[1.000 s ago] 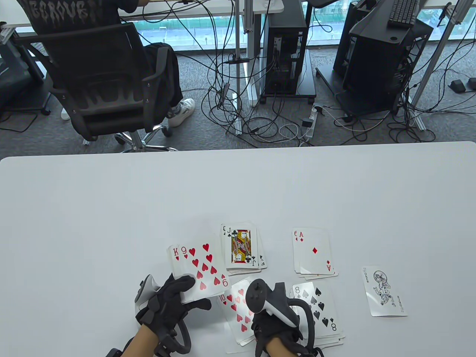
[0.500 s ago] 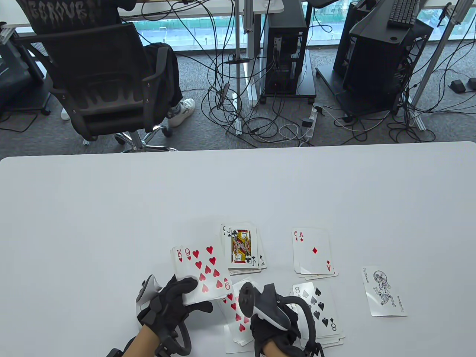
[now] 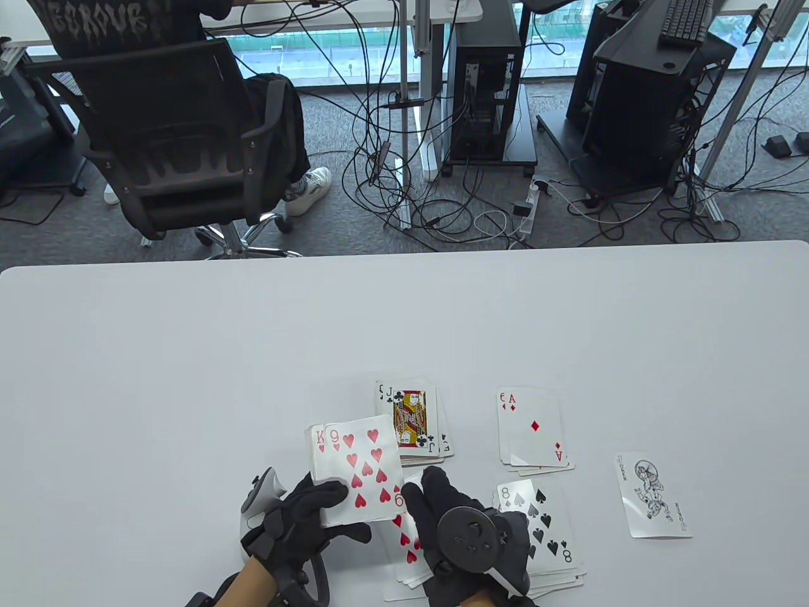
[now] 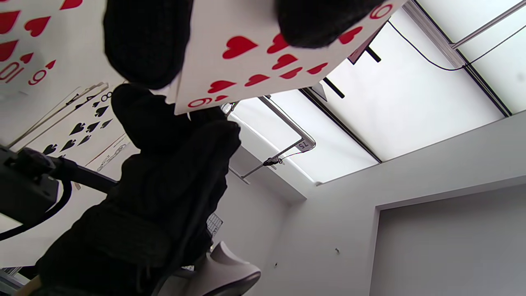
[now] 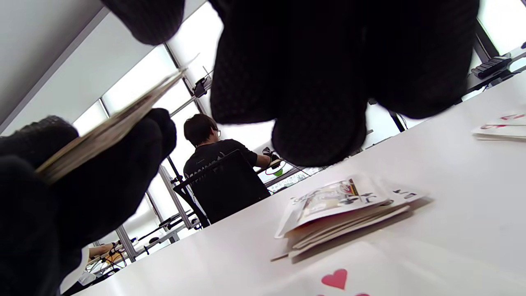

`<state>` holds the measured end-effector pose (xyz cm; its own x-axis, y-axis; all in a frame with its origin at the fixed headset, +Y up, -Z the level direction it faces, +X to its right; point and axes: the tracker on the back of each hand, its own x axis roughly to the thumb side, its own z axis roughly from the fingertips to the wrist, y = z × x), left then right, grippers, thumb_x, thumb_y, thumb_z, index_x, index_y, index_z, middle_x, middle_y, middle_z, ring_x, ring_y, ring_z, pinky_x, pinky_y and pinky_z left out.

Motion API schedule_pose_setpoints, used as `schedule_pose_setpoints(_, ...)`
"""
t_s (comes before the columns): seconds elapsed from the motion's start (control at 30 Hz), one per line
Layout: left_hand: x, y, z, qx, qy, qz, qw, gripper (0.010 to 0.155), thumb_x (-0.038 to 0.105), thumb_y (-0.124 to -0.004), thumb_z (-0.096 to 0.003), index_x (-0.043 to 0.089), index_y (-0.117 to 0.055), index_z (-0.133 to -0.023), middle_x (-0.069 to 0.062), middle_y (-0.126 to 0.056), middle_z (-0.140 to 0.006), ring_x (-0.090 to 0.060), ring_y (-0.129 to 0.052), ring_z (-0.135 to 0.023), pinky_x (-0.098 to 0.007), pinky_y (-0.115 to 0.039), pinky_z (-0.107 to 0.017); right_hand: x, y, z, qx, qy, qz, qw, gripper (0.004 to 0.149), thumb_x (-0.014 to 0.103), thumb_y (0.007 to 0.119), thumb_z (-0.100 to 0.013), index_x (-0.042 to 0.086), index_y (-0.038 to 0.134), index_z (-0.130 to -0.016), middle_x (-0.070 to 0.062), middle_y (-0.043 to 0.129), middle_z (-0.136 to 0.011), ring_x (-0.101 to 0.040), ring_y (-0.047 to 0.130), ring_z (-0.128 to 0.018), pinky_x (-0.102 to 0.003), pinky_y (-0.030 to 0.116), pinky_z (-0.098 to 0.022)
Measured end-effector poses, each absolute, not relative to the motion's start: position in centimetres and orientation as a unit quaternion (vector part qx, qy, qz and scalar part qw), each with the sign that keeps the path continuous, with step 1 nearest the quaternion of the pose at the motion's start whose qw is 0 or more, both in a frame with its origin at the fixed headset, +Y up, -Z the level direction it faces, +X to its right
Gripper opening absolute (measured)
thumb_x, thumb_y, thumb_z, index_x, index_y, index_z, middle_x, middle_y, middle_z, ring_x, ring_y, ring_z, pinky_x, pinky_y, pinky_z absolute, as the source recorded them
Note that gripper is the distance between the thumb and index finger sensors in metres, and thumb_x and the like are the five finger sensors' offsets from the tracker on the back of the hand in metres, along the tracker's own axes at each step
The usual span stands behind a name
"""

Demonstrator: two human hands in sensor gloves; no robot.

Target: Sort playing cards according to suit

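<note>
My left hand (image 3: 316,521) grips a fanned stack of cards (image 3: 357,468) just above the table, nine of hearts on top and a king behind it. Seen from the left wrist, the nine of hearts (image 4: 263,53) lies under my fingertips (image 4: 144,41). My right hand (image 3: 442,506) stretches its fingers up to the stack's lower right corner, and I cannot tell whether it pinches a card. Beneath it lies the hearts pile (image 3: 404,547). The right wrist view has the held stack (image 5: 111,123) edge-on at the left.
Face-up piles lie near the front edge: clubs with a jack on top (image 3: 414,420), diamonds with an ace (image 3: 534,427), spades with an eight (image 3: 547,528). A lone joker (image 3: 651,496) lies to the right. A person sits in a chair (image 3: 177,126) beyond the table.
My left hand has carried the stack to the right. My right hand has rolled over, tracker now facing up, and its fingers have reached to the stack's corner.
</note>
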<state>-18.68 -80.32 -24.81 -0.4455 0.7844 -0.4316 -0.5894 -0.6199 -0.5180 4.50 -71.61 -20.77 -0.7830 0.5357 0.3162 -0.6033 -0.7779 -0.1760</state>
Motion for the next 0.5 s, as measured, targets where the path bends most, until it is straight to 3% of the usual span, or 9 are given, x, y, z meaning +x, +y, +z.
schedule_pose_setpoints(0.1, -18.27, -80.16, -24.65, -0.338, -0.158, 0.833, 0.409, 0.05, 0.037, -0.067, -0.0608, 0.035, -0.046, -0.106, 0.005, -0.06, -0.111, -0.028, -0.075, -0.098, -0.042, -0.083, -0.055, 3.83, -72.1, -20.75, 0.145, -0.113, 0.935, 0.305, 0.075, 0.048, 0.065, -0.051, -0.017, 0.057, -0.087, -0.013, 0.089, -0.057, -0.033, 0.096, -0.048, -0.05, 0.083, -0.038)
schedule_pose_setpoints(0.2, -18.01, -80.01, -24.52, -0.341, -0.165, 0.83, 0.41, 0.05, 0.037, -0.067, -0.0609, 0.035, -0.046, -0.106, 0.005, -0.059, -0.112, -0.029, -0.074, -0.099, -0.042, -0.082, -0.056, 3.47, -72.35, -20.74, 0.149, -0.111, 0.938, 0.293, 0.078, 0.051, 0.07, -0.047, -0.014, 0.052, -0.088, -0.009, 0.085, -0.059, -0.031, 0.095, -0.05, -0.049, 0.083, -0.04)
schedule_pose_setpoints(0.37, -17.98, -80.04, -24.54, -0.343, -0.165, 0.828, 0.412, 0.05, 0.036, -0.067, -0.0607, 0.035, -0.046, -0.106, 0.005, -0.059, -0.111, -0.029, -0.074, -0.098, -0.043, -0.082, -0.056, 3.85, -72.23, -20.76, 0.147, -0.138, 0.912, 0.356, 0.05, 0.036, 0.075, -0.047, -0.005, 0.07, -0.075, 0.002, 0.091, -0.038, -0.018, 0.1, -0.033, -0.041, 0.089, -0.03)
schedule_pose_setpoints(0.5, -17.97, -80.04, -24.57, -0.343, -0.166, 0.828, 0.412, 0.05, 0.036, -0.067, -0.0606, 0.035, -0.046, -0.106, 0.005, -0.06, -0.111, -0.029, -0.074, -0.098, -0.043, -0.083, -0.056, 4.25, -72.01, -20.69, 0.127, -0.164, 0.912, 0.355, 0.04, 0.029, 0.071, -0.05, -0.005, 0.074, -0.072, 0.001, 0.092, -0.035, -0.018, 0.101, -0.029, -0.041, 0.089, -0.028)
